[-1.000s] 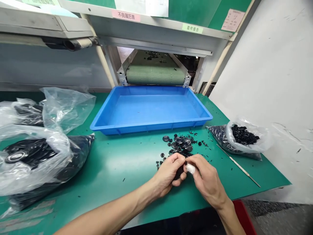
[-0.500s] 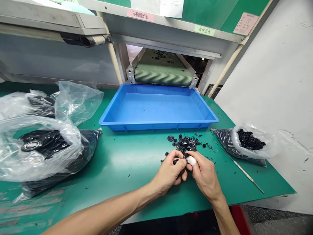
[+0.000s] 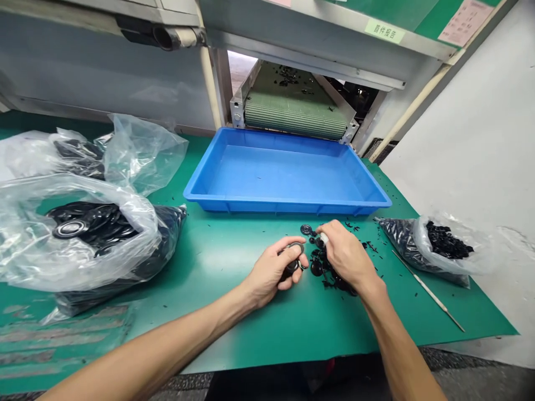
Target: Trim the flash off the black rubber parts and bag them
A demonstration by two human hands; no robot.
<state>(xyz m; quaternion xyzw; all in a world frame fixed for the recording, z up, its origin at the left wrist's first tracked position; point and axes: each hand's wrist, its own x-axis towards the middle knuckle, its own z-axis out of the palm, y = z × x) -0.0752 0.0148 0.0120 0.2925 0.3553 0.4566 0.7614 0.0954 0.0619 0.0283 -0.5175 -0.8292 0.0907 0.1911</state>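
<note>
Glossy black round discs (image 3: 291, 269) are gripped in the left hand (image 3: 273, 271), just left of a heap of small black parts (image 3: 317, 268) on the green worktop (image 3: 225, 245); their tilted rims are pointed toward that heap. The right hand (image 3: 346, 255) is curled over it; whether anything is pinched cannot be told.

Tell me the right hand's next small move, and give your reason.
Probably the right hand should pick one small black part from the pile: it hovers over or touches that pile, fingertips pointing down among the parts, while the left hand holds black round parts close by.
</note>
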